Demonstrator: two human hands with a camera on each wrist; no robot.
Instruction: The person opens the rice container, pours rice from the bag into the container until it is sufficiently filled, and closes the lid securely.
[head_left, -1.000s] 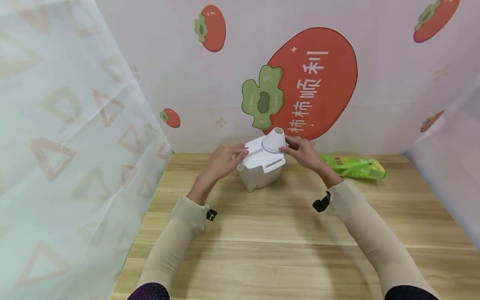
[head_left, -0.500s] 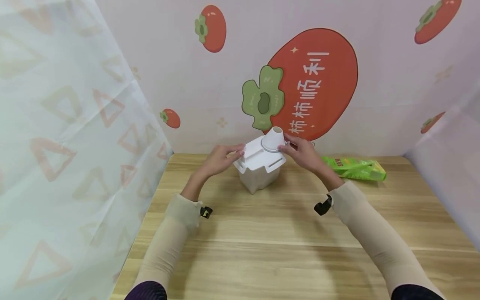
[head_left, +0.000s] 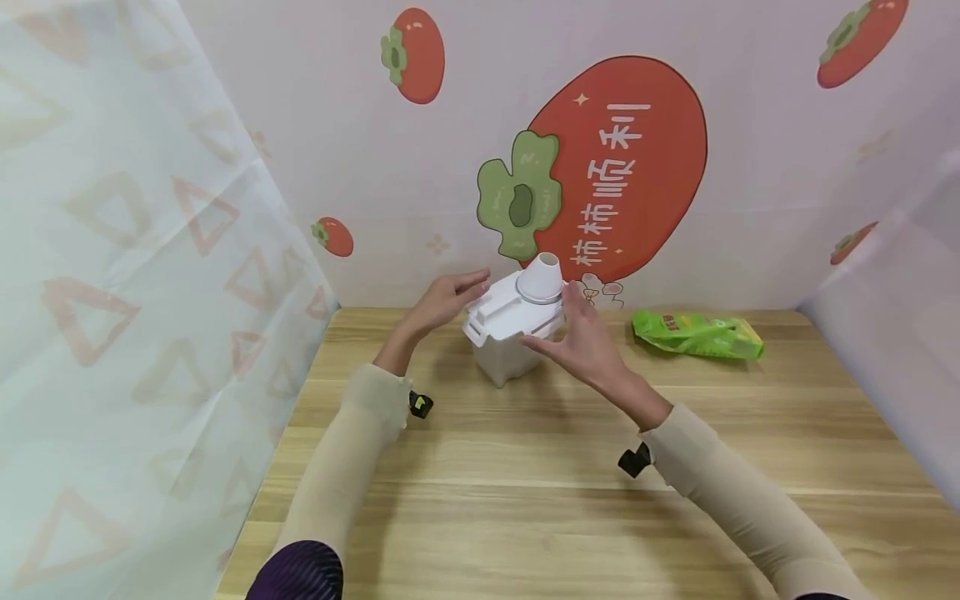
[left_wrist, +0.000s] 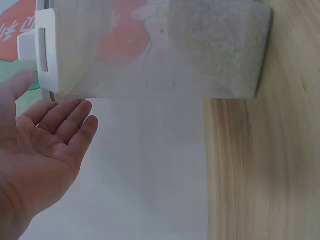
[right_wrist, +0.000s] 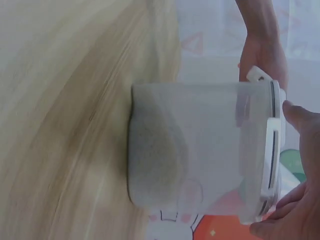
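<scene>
A translucent storage container [head_left: 504, 362] stands on the table with a white lid [head_left: 513, 321] and a white cone-shaped piece [head_left: 540, 280] on top. Pale grainy contents [left_wrist: 222, 50] fill its lower part. My left hand [head_left: 444, 302] is at the lid's left edge, fingers extended, palm turned up in the left wrist view. The right hand [head_left: 588, 346] spans the lid's right side with thumb and fingers spread apart. In the right wrist view, one side latch [right_wrist: 271, 160] lies down near the container wall between thumb and fingers, while another latch [right_wrist: 257, 74] sticks outward.
A green packet [head_left: 697, 335] lies on the wooden table [head_left: 510, 500] to the right, close to the back wall. Printed cloth walls [head_left: 420, 183] enclose the table at the back and both sides. Black wrist cameras [head_left: 636, 460] sit at the sleeves.
My right hand has shifted from the cone-shaped piece toward the lid's front right, its thumb moving forward. The right front latch no longer sticks out. The left hand has loosened from the lid's edge.
</scene>
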